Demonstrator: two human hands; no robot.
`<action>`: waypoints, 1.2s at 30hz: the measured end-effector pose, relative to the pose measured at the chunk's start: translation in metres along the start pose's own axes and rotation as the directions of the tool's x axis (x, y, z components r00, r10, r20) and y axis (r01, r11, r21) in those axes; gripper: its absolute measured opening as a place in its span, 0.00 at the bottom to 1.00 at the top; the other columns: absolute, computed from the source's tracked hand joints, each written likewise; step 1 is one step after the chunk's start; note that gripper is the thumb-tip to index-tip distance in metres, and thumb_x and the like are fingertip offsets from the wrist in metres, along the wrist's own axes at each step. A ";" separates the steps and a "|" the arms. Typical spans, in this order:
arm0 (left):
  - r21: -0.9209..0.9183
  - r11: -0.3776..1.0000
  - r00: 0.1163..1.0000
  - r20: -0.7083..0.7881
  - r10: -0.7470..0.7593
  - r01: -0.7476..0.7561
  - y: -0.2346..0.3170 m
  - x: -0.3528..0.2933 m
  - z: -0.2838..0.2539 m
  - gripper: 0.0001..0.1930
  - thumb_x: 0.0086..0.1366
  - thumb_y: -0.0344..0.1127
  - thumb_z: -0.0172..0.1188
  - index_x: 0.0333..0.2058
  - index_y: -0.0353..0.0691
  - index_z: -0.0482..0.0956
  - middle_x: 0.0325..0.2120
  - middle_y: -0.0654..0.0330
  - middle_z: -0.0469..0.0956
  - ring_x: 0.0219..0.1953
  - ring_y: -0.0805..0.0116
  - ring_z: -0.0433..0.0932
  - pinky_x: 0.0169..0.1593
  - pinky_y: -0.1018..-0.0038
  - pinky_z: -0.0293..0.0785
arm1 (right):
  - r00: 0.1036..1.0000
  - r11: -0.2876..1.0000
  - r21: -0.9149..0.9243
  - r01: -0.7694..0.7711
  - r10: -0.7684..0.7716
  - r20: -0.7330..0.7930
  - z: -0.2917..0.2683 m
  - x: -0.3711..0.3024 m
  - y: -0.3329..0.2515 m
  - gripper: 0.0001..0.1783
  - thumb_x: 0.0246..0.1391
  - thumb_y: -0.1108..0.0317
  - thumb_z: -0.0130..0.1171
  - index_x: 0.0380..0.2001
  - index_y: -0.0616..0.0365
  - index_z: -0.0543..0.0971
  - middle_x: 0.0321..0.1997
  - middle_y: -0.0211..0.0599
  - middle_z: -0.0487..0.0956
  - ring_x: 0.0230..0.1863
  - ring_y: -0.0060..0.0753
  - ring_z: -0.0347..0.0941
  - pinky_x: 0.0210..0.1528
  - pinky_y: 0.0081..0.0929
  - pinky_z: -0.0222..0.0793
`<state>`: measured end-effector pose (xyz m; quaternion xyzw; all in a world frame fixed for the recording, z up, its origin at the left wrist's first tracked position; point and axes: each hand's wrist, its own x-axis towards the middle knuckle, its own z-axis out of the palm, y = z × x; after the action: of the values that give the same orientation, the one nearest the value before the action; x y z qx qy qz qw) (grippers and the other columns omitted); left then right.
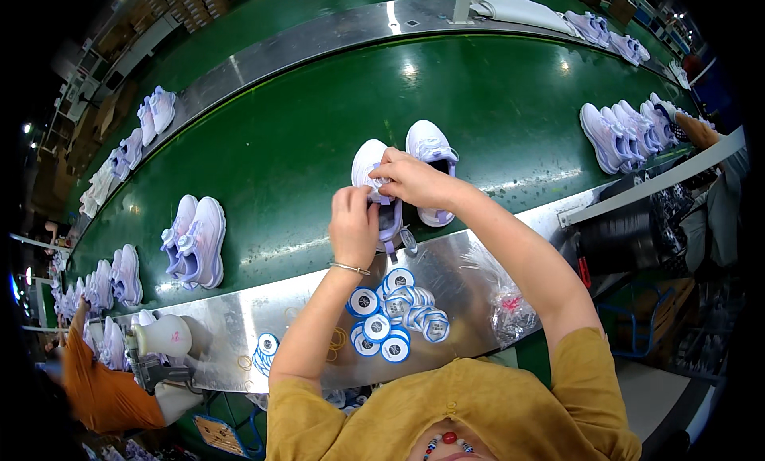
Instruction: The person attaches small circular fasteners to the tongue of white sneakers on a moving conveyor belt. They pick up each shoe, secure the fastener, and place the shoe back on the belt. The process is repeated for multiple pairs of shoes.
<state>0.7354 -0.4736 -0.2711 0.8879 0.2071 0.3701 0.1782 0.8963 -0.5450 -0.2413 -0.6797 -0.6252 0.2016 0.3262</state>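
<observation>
Small, even tugs, with the sole kept flat, should suit the white-and-lavender lace-up sneaker [369,158], on the green conveyor belt [295,134] near its near edge. The left hand [355,218] curls in from the left; the right hand [410,180] reaches over from the right. Both grips look pinched on the upper, exact spot hidden.

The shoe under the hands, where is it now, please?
Near the head view's centre, the shoe is on the green belt, left of another shoe.
</observation>
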 end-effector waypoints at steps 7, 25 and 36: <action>-0.007 0.975 0.973 -0.074 0.221 -0.222 -0.009 -0.002 -0.005 0.06 0.49 0.21 0.62 0.27 0.38 0.78 0.30 0.58 0.77 0.32 0.59 0.77 0.33 0.68 0.75 | 0.984 0.987 -0.142 0.080 -0.101 -0.149 0.019 0.000 -0.003 0.16 0.51 0.68 0.61 0.41 0.67 0.77 0.42 0.50 0.71 0.45 0.51 0.69 0.49 0.38 0.66; 0.005 0.980 0.972 -0.127 0.199 -0.200 -0.018 -0.008 -0.011 0.07 0.47 0.21 0.61 0.26 0.39 0.77 0.28 0.60 0.77 0.30 0.60 0.77 0.31 0.68 0.74 | 0.965 0.997 -0.069 -0.018 -0.001 -0.262 0.034 -0.002 -0.021 0.16 0.51 0.69 0.61 0.40 0.69 0.77 0.43 0.52 0.71 0.46 0.54 0.69 0.50 0.40 0.66; -0.144 0.988 0.999 0.001 0.054 -0.053 -0.017 -0.003 -0.029 0.08 0.52 0.21 0.60 0.33 0.37 0.77 0.32 0.56 0.76 0.32 0.58 0.77 0.34 0.69 0.76 | 0.931 0.988 -0.021 -0.152 0.136 -0.339 0.025 -0.016 -0.050 0.20 0.52 0.66 0.60 0.44 0.71 0.74 0.43 0.52 0.71 0.46 0.51 0.68 0.47 0.39 0.66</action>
<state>0.7079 -0.4559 -0.2614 0.8789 0.1552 0.3864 0.2325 0.8412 -0.5552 -0.2263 -0.7555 -0.5135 0.0914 0.3964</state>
